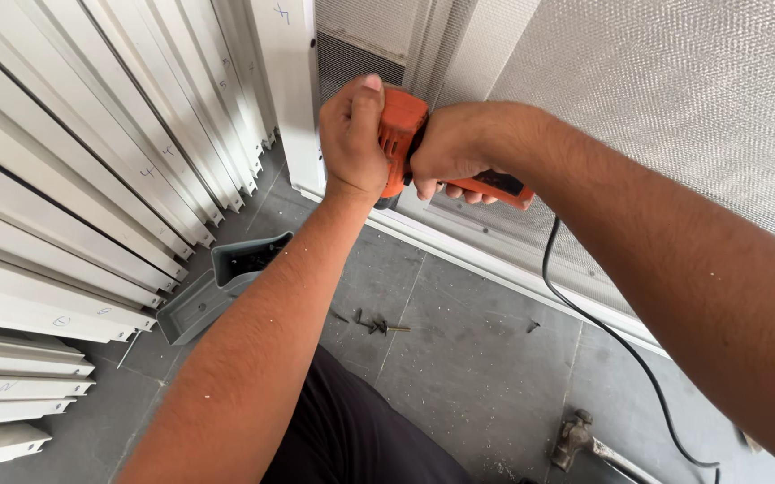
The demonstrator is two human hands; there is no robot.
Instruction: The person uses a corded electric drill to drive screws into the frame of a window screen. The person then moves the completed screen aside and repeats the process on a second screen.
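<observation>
Nearest you, at 5 o'clock on the grey floor, a hammer (584, 441) lies just beside the black power cord (616, 341), which runs from the lower right edge up to the tool. If you shift your feet or knee, you risk snagging that cord and jerking the tool off line.

Further out, at 6 o'clock, loose screws (380, 326) sit scattered on the floor, with another small one (532, 326) well apart to the right. A knee or sole landing on them could slip or be pricked. At 8 o'clock an open grey case (222, 285) rests near your left forearm; a swing of the elbow could knock it.

Beyond that, at 12 o'clock, both your hands are closed on the orange drill (402, 134). Your left hand (352, 139) is wrapped tightly around the front of its body; your right hand (450, 154) is curled around the handle. The tip is hidden behind your left hand, so I cannot tell where it bears on the white frame (290, 99). If it skates, it could tear the metal mesh (665, 116) at 1 o'clock or catch your left fingers, which sit close to the working end.

Farthest, at 10 o'clock, white profiles (73, 179) lean stacked; a bump could slide them.
</observation>
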